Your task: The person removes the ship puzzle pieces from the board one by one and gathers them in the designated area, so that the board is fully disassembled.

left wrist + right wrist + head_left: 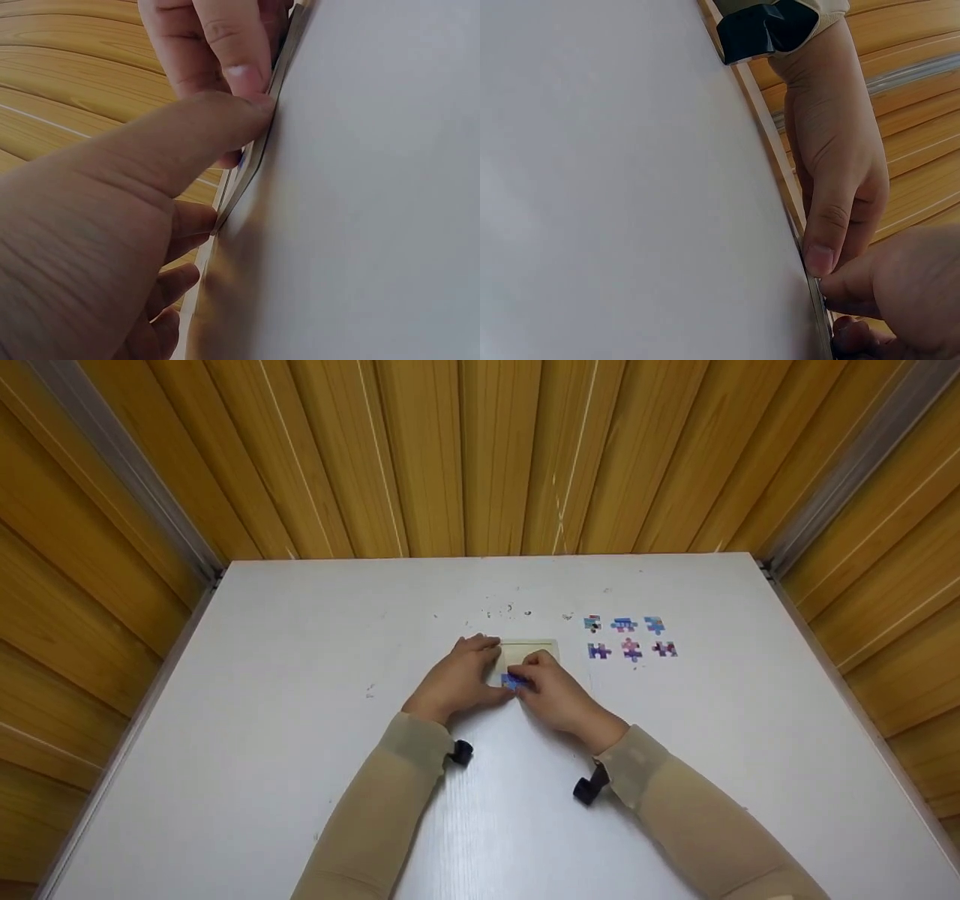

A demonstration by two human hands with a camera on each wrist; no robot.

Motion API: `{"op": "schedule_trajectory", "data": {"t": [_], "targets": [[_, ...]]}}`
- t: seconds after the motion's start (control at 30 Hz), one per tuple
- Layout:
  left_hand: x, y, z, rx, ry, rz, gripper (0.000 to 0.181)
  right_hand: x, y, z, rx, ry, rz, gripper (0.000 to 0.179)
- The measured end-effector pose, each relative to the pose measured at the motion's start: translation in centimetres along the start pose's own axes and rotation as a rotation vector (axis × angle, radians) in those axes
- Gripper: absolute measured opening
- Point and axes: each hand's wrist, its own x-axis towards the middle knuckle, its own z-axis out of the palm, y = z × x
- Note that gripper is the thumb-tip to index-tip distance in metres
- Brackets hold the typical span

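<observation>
A shallow light wooden puzzle tray lies on the white table, with blue puzzle pieces in its near left corner. My left hand holds the tray's left side, fingers at the far corner and thumb at the near edge. In the left wrist view, the left thumb touches the tray's thin edge. Bent over the near part of the tray, my right hand pinches a blue piece, partly hidden by its fingers. The right wrist view shows the right hand with its thumb at the tray edge, close to the left hand.
To the tray's right, several loose jigsaw pieces lie in two rows. Small dark marks dot the white tabletop beyond the tray. Wood-patterned panels rise behind the table and at both sides.
</observation>
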Motion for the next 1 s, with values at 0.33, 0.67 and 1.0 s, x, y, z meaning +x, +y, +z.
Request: {"op": "schedule_trajectory", "data": {"t": [0.33,0.67,1.0], "targets": [[0.02,-0.01,-0.20,0.006,-0.011,0.017,0.091,0.15,-0.50,-0.14,-0.028,-0.007,0.021,0.045],[-0.06,0.00,-0.18,-0.007,-0.009,0.019,0.091,0.25,-0.17,-0.17,-0.026,-0.004,0.024,0.041],[0.03,-0.06,-0.11,-0.001,-0.021,0.003,0.094,0.18,0.13,-0.14,0.000,0.009,0.016,0.042]]}}
